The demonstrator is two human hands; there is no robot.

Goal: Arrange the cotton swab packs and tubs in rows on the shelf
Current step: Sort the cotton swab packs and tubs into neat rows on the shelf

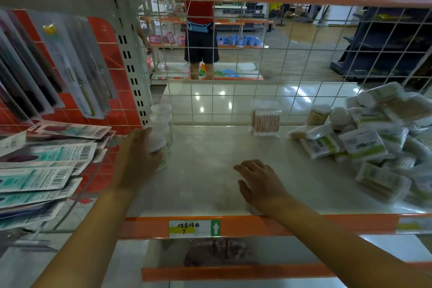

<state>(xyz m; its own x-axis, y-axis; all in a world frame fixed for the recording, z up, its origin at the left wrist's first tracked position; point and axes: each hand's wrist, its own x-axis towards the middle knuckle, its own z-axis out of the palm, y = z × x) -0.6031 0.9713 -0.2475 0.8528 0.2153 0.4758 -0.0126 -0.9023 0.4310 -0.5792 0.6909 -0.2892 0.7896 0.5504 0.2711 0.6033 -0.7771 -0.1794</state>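
Left hand: my left hand [138, 159] is wrapped around the nearest clear round plastic tub of white cotton swabs [159, 147] at the left end of the pale shelf board [205, 182], palm against its left side, fingers hidden behind it.
Tub row: more clear round tubs [162, 114] stand behind the held one in a line running back toward the white wire grid panel [233, 91]. They stand close together; a push on the front tub could, in my judgement, knock the rear ones against the grid or topple them.
Left edge risk: the held tub sits just beside the shelf's left end, near the flat carded packs with barcodes [46, 166] on the neighbouring rack. A sideways slip could send it off the board.
Right hand: my right hand [259, 182] lies flat on the bare shelf near the front, fingers relaxed, holding nothing.
Centre back: one clear rectangular box of wooden-stick cotton swabs [266, 121] stands upright alone by the grid.
Right heap: a loose pile of clear-wrapped swab packs with green labels [364, 145] covers the right end, with a small yellow-labelled tub [318, 114] upright at its back edge.
Heap risk: the packs overlap at odd angles; pulling one from below may slide others toward the orange front lip [350, 223].
Progress: most stock remains unsorted, by my estimate.
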